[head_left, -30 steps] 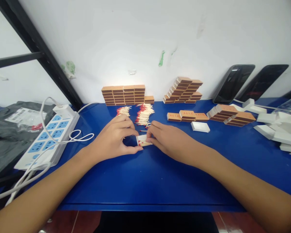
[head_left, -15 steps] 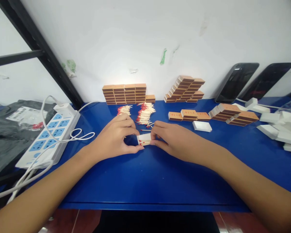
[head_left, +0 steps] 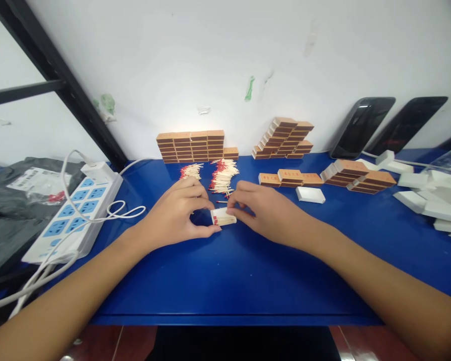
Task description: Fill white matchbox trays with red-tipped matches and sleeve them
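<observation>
A small white matchbox tray [head_left: 224, 211] lies on the blue table with several red-tipped matches [head_left: 222, 220] along its near side. My left hand [head_left: 182, 210] grips its left end between thumb and fingers. My right hand [head_left: 261, 210] reaches over the tray's far right part, fingertips pinched together; whether a match is between them is hidden. Just behind the tray lie a loose match [head_left: 221, 202] and a large pile of matches [head_left: 224, 176]. A smaller match pile [head_left: 191, 171] sits behind my left hand.
Closed matchboxes stand in a stack [head_left: 191, 146] by the wall, a stepped stack [head_left: 283, 138] and a low row [head_left: 290, 176]. One white tray [head_left: 310, 194] and more white trays [head_left: 436, 195] lie right. Two phones [head_left: 363, 128] lean back. A power strip [head_left: 73, 210] with cables lies left.
My right hand has shifted from the tray's right end to over its far right part, uncovering that end and the match sticks. My left hand keeps its grip. The view has moved slightly.
</observation>
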A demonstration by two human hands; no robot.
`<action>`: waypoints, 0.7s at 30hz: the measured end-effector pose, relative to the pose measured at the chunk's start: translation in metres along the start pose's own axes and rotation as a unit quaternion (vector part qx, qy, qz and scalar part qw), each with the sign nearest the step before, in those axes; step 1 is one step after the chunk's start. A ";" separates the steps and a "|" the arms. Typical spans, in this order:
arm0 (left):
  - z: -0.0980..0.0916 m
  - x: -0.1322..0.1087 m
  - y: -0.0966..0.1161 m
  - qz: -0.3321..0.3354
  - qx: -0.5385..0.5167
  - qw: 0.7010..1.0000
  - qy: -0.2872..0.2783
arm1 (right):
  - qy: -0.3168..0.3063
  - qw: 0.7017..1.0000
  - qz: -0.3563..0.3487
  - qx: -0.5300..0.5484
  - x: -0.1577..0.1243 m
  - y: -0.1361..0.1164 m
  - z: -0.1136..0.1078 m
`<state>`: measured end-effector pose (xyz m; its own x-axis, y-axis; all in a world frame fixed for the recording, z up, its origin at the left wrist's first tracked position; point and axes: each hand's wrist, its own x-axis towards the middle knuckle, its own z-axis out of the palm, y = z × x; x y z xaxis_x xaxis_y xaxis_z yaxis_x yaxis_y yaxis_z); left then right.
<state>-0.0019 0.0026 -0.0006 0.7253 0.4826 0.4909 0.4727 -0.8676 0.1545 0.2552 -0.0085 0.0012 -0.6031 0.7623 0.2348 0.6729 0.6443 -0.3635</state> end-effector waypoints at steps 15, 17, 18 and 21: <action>0.000 0.001 0.002 -0.017 -0.008 1.000 -0.019 | -0.024 0.998 0.050 -0.040 0.005 0.034 -0.003; 0.000 0.000 0.001 -0.016 -0.009 1.000 -0.019 | -0.044 0.998 0.036 -0.032 0.006 0.036 -0.003; 0.000 0.000 0.001 -0.015 -0.009 1.000 -0.018 | -0.052 0.998 0.033 -0.031 0.007 0.037 -0.004; 0.000 0.000 0.001 -0.012 -0.009 1.000 -0.015 | -0.063 0.997 0.036 -0.025 0.009 0.042 -0.008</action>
<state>-0.0011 0.0016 -0.0005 0.7279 0.5070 0.4615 0.4820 -0.8572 0.1814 0.2818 0.0260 -0.0046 -0.5999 0.7945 0.0945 0.7343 0.5936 -0.3295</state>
